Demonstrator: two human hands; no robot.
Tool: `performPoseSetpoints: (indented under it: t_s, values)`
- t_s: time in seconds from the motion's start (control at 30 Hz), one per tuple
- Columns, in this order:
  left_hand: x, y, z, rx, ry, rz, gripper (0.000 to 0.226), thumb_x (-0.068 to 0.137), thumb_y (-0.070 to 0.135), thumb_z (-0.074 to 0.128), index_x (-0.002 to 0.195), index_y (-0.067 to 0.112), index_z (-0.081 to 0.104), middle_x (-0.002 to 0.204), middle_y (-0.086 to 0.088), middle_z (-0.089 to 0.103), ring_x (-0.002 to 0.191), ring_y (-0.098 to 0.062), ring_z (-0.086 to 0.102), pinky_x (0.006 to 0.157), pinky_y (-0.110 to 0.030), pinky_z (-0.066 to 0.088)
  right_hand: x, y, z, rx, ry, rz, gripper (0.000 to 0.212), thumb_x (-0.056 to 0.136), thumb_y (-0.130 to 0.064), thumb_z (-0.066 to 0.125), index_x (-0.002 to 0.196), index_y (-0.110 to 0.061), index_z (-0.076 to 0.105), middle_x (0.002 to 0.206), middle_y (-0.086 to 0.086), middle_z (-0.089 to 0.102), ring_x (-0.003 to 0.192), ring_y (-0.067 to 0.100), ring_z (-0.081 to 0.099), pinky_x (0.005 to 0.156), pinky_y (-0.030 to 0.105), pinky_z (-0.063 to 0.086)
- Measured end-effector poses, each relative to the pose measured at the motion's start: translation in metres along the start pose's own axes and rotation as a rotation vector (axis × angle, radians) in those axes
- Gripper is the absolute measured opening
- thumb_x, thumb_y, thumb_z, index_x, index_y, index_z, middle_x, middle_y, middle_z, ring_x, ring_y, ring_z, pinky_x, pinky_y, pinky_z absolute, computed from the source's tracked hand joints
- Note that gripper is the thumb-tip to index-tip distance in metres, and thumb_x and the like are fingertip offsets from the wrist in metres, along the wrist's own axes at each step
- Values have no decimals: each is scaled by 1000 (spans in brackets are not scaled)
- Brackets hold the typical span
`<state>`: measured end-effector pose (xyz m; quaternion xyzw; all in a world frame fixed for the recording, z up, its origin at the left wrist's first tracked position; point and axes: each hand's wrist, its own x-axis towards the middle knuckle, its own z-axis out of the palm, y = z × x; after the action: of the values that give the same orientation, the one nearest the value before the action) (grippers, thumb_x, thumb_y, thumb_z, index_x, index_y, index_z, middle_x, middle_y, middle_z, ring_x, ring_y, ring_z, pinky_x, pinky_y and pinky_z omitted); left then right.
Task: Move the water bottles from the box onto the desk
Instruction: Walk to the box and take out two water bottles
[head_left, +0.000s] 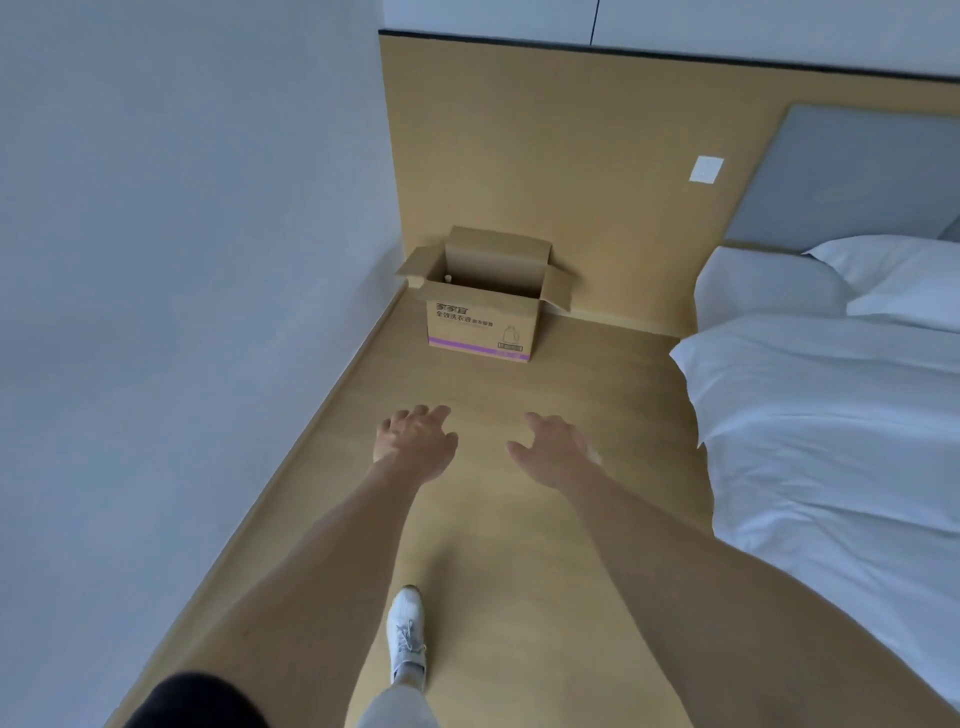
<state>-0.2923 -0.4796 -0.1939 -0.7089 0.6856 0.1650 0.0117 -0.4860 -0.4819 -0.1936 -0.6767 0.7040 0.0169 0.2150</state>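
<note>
Both our left hand (415, 439) and right hand (553, 447) reach empty, fingers spread, well short of the box (480, 322); its raised flaps could snag us.

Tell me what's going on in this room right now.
A person is walking across the wooden floor toward an open cardboard box that sits in the corner by the wall, beside a bed. Both arms reach forward: the left hand and right hand are open and hold nothing, well short of the box. One small pale cap, probably a bottle top, shows inside the box. No desk is in view.
</note>
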Motion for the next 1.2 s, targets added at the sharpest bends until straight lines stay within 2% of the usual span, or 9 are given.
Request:
performPoseSetpoints:
  t_s: [0.23, 0.43, 0.67, 0.83, 0.97, 1.07, 1.2]
  values:
    - [169, -19, -48, 8, -34, 122, 47, 101, 37, 39, 147, 27, 41, 145, -3, 48, 132, -29, 43, 108, -41, 33, 143, -43, -46, 66, 21, 145, 60, 92, -56, 49, 147, -33, 39, 145, 5, 49, 135, 28, 44, 101, 43, 44]
    - [287, -34, -89, 63, -50, 187, 50, 99, 33, 41, 148, 26, 38, 143, -7, 49, 130, -30, 45, 106, -43, 35, 244, -89, -77, 114, 48, 132, 63, 94, -53, 49, 151, -34, 33, 151, 5, 42, 136, 29, 43, 102, 43, 43]
    - [404, -36, -98, 67, -74, 233, 46, 99, 32, 42, 145, 23, 42, 140, -7, 52, 126, -30, 48, 104, -45, 38, 354, -92, -94, 139, 13, 174, 59, 96, -51, 46, 151, -30, 33, 150, 5, 44, 135, 30, 43, 102, 44, 42]
    - [511, -34, -106, 42, -74, 191, 48, 99, 32, 42, 147, 27, 41, 141, -5, 51, 127, -29, 47, 104, -44, 38, 468, -86, -113, 170, -3, 173, 55, 97, -48, 47, 147, -28, 38, 142, 5, 50, 130, 29, 46, 99, 43, 43]
    - [595, -28, -121, 11, -92, 110, 50, 99, 31, 42, 149, 28, 39, 147, -3, 48, 131, -28, 45, 107, -42, 36, 562, -83, -139, 170, -45, 156, 57, 97, -50, 48, 149, -28, 39, 144, 5, 49, 132, 28, 46, 103, 42, 44]
    - [655, -23, -139, -14, -91, 55, 50, 99, 30, 41, 149, 28, 39, 144, -2, 49, 129, -28, 46, 105, -41, 36, 625, -84, -164, 164, -84, 161, 57, 98, -49, 47, 150, -28, 36, 149, 6, 44, 135, 29, 43, 104, 42, 41]
    - [724, -15, -158, -54, -79, 8, 48, 97, 30, 43, 146, 26, 42, 142, -4, 50, 128, -29, 44, 99, -40, 37, 702, -91, -190, 141, -107, 129, 58, 96, -49, 45, 148, -27, 37, 146, 7, 46, 133, 31, 44, 102, 42, 41]
